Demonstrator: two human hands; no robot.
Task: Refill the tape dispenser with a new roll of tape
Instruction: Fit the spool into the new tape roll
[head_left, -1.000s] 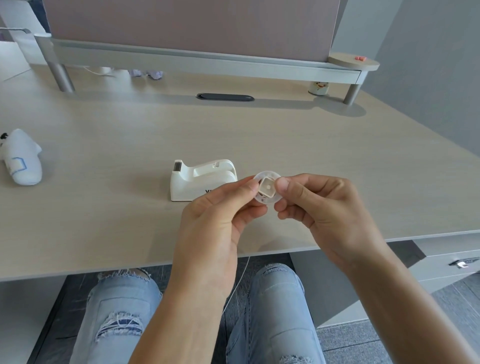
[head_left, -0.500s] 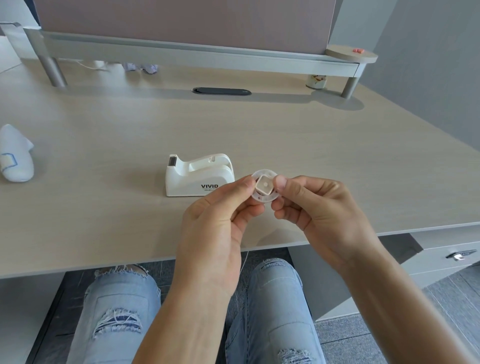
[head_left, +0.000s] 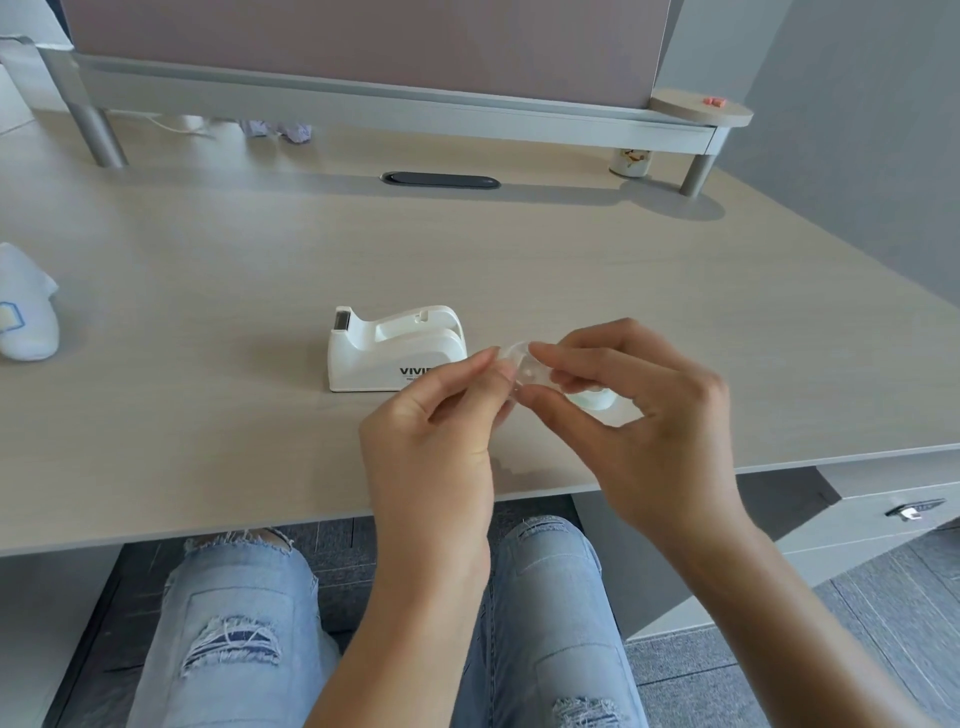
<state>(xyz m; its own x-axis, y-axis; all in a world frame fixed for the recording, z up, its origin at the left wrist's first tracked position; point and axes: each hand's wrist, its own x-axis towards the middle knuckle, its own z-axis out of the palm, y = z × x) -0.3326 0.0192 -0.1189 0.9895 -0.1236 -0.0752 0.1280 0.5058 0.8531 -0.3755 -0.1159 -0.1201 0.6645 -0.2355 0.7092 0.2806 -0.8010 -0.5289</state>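
Both hands (head_left: 545, 410) pinch a clear spool (head_left: 525, 368) beside the dispenser (head_left: 387, 348).

Desk (head_left: 208, 415) is mostly bare, so plenty of room left of the dispenser (head_left: 395, 349) and behind it, all the way to the shelf legs. Right of it both hands (left (head_left: 441, 426), right (head_left: 639, 415)) crowd the front edge. Only other clutter is a white pouch (head_left: 26, 312) at the far left edge.

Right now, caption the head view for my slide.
Both hands, left hand and right hand, hold a clear tape spool beside the empty white dispenser.
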